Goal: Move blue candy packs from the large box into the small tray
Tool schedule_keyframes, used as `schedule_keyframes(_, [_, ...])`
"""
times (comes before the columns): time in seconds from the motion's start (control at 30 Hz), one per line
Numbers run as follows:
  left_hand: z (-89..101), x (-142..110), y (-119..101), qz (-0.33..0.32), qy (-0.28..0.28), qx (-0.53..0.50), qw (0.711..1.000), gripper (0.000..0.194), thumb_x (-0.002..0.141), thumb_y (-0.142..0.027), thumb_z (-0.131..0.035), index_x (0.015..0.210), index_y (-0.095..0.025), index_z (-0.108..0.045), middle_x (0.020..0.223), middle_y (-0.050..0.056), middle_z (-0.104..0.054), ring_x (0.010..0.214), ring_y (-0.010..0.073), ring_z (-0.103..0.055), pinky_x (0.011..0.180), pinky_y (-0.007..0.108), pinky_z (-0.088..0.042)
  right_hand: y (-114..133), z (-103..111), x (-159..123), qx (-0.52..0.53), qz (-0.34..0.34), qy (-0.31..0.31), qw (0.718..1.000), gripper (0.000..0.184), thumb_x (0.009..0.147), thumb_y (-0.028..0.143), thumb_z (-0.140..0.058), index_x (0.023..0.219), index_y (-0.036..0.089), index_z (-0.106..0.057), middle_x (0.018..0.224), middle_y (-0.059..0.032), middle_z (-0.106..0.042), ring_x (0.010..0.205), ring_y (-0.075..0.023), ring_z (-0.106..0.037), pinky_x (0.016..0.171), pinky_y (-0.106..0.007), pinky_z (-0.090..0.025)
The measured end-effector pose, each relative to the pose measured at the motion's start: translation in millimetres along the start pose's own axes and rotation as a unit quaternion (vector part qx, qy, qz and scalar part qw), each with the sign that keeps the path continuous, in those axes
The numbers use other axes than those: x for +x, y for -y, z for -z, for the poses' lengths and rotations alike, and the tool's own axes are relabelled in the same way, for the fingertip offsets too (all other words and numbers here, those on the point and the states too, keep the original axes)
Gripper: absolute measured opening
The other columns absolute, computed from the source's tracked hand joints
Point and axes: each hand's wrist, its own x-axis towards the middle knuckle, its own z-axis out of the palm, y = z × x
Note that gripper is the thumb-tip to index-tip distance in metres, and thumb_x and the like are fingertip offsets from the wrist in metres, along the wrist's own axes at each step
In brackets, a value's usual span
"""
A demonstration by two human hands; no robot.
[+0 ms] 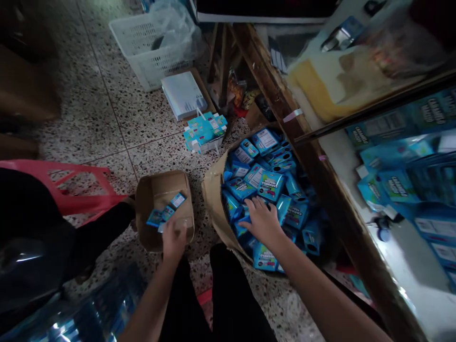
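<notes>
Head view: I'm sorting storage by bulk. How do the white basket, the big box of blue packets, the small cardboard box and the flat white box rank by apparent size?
1. Big box of blue packets
2. White basket, though it is farther off, so it may match it
3. Small cardboard box
4. Flat white box, close to the small box; farther away, so unsure

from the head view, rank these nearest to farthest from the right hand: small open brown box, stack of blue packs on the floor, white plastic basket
1. small open brown box, just left of the right hand, by the left hand.
2. stack of blue packs, on the floor ahead and left.
3. white plastic basket, far ahead at top left.
</notes>
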Motion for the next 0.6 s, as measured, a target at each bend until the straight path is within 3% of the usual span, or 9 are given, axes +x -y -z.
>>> schedule_keyframes(0.07, [-6.7,-19.0,-28.4,-0.141,0.085,-0.010,0.986,0.018,0.087,-0.027,-0.058,0.102,-0.026,-0.067,0.116,0.006,-0.068,0.121,0.0232,-0.059,0.115,0.044,-0.040,-0.3,12.5,9.0,-0.048,0.034,0.034,0.998,0.047,0.084,0.017,-0.067,0.130,0.014,-0.054,0.130,-0.0204,-0.062,0.125,-0.0361,-0.054,0.099,-0.054,-0.038])
schedule_keyframes(0.13, [-18.0,-29.9,-71.5,-0.286,0.137,0.018,0.948,0.027,0.091,-0.018,-0.050,0.111,-0.029,-0.066,0.117,0.004,-0.069,0.121,0.0204,-0.059,0.118,0.045,-0.035,2.9,26.3,17.7,-0.076,0.061,0.050,0.994,0.040,0.077,0.003,-0.063,0.116,0.011,-0.062,0.107,-0.0172,-0.070,0.104,-0.0331,-0.065,0.093,-0.047,-0.040])
schedule_keyframes(0.2, [-34.2,-28.2,-119.5,-0.337,0.166,0.105,0.921,0.045,0.088,-0.013,-0.053,0.130,-0.027,-0.057,0.131,0.008,-0.063,0.128,0.0235,-0.054,0.119,0.047,-0.032,7.9,39.5,20.7,-0.084,0.072,0.049,0.993,0.035,0.075,0.002,-0.061,0.109,0.010,-0.065,0.092,-0.0144,-0.072,0.090,-0.0305,-0.068,0.092,-0.046,-0.040])
schedule_keyframes(0.27, [-52.5,-14.3,-160.1,-0.369,0.200,0.199,0.886,0.072,0.077,-0.012,-0.064,0.145,-0.024,-0.045,0.147,0.014,-0.050,0.138,0.0355,-0.042,0.118,0.057,-0.029,12.5,51.2,12.8,-0.096,0.057,0.031,0.993,0.030,0.084,0.009,-0.057,0.112,0.008,-0.064,0.090,-0.0156,-0.073,0.087,-0.0312,-0.069,0.091,-0.047,-0.040])
schedule_keyframes(0.33, [-68.3,6.2,-183.4,-0.423,0.259,0.251,0.831,0.076,0.071,-0.013,-0.070,0.142,-0.024,-0.047,0.139,0.015,-0.056,0.132,0.0370,-0.047,0.119,0.061,-0.023,16.7,61.2,-7.6,-0.078,-0.005,0.002,0.997,0.028,0.093,0.020,-0.051,0.115,0.009,-0.063,0.089,-0.0165,-0.073,0.084,-0.0323,-0.069,0.085,-0.047,-0.042])
schedule_keyframes(0.4, [-77.8,24.7,-187.1,-0.466,0.326,0.261,0.780,0.067,0.067,-0.017,-0.077,0.131,-0.022,-0.056,0.118,0.012,-0.067,0.120,0.0331,-0.056,0.120,0.060,-0.018,23.7,69.2,-36.0,0.001,-0.114,-0.038,0.993,0.033,0.098,0.035,-0.046,0.115,0.013,-0.065,0.090,-0.0164,-0.075,0.080,-0.0330,-0.070,0.076,-0.045,-0.046])
schedule_keyframes(0.47, [-80.1,34.2,-177.4,-0.473,0.367,0.233,0.767,0.052,0.069,-0.022,-0.079,0.118,-0.020,-0.062,0.106,0.009,-0.069,0.112,0.0291,-0.060,0.121,0.055,-0.023,37.7,74.8,-62.3,0.135,-0.209,-0.109,0.963,0.042,0.097,0.048,-0.045,0.116,0.016,-0.066,0.099,-0.0167,-0.075,0.085,-0.0340,-0.071,0.071,-0.043,-0.050])
schedule_keyframes(0.53, [-78.2,32.1,-164.5,-0.452,0.368,0.196,0.789,0.031,0.081,-0.026,-0.070,0.111,-0.021,-0.065,0.113,0.008,-0.069,0.115,0.0251,-0.060,0.116,0.045,-0.035,62.0,78.3,-75.1,0.281,-0.216,-0.188,0.916,0.049,0.096,0.055,-0.045,0.118,0.017,-0.066,0.108,-0.0156,-0.074,0.093,-0.0325,-0.071,0.071,-0.041,-0.054])
schedule_keyframes(0.6, [-76.6,21.3,-156.1,-0.420,0.344,0.172,0.822,0.020,0.091,-0.022,-0.056,0.108,-0.022,-0.065,0.123,0.007,-0.066,0.121,0.0226,-0.058,0.111,0.040,-0.042,96.4,80.6,-67.4,0.402,-0.143,-0.217,0.878,0.044,0.098,0.051,-0.045,0.119,0.019,-0.065,0.111,-0.0118,-0.074,0.096,-0.0273,-0.071,0.075,-0.038,-0.057])
